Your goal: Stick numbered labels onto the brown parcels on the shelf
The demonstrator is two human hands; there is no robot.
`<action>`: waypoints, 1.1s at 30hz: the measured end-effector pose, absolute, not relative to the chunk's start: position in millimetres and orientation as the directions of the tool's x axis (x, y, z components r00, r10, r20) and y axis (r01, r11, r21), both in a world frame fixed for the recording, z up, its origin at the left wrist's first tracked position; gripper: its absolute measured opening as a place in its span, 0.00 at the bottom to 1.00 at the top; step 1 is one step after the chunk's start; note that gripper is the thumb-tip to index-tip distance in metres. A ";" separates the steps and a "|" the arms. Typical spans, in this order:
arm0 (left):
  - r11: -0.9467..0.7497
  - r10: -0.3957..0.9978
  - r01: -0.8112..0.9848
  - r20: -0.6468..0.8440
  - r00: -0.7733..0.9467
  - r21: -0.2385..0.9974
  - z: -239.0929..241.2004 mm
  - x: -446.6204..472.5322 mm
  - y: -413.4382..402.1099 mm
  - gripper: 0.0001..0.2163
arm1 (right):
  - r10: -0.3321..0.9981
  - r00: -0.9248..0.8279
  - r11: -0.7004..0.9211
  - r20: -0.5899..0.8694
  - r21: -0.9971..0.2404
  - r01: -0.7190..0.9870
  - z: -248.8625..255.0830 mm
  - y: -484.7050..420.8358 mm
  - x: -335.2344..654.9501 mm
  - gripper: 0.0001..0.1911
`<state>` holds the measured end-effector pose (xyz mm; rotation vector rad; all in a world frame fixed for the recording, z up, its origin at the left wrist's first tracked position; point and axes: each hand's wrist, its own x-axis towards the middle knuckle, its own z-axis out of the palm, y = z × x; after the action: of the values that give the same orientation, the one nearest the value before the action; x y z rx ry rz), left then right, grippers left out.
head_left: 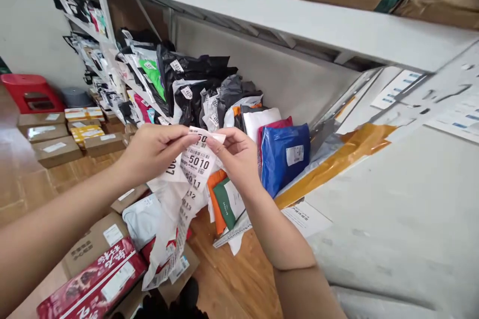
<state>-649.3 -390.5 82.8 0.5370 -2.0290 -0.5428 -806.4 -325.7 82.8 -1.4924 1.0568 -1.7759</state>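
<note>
Head view: left hand (pixel 155 152) and right hand (pixel 235 157) fingers pinch a label strip (pixel 196 162) before the blue parcel (pixel 284 157).

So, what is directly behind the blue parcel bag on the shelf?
Behind the blue parcel bag a dark red bag leans, and further back a white bag and grey and black bags. The blue bag covers the lower part of the red one.

Both hands pinch a label strip (pixel 189 179): left hand (pixel 155 152) and right hand (pixel 235 157) at its top, above floor boxes (pixel 93 244); parcels (pixel 284 154) on shelf.
</note>
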 end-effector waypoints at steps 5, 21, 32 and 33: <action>0.692 -0.711 -0.155 0.629 -0.314 0.705 70.8 -646.2 -384.8 0.13 | -0.899 -0.167 -0.424 0.405 -0.900 0.102 72.7 -342.6 -799.5 0.12; 0.537 -0.821 0.021 0.528 -0.216 0.844 100.1 -601.8 -407.7 0.20 | -0.666 -0.361 -0.592 0.653 -0.757 -0.276 109.0 -353.4 -719.4 0.05; 0.666 -0.712 0.052 0.655 -0.254 0.744 181.3 -645.7 -418.8 0.23 | -0.194 0.005 -0.660 0.981 -0.126 -0.740 285.4 -407.3 -782.1 0.06; 0.684 -0.695 0.030 0.663 -0.279 0.729 182.1 -652.2 -419.2 0.24 | -0.116 0.006 -0.572 0.993 -0.061 -0.818 314.0 -419.2 -792.9 0.07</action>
<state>-652.2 -419.2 182.1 0.5378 -1.7245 -0.7696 -792.9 -419.2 314.0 -2.5231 1.4054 -2.3601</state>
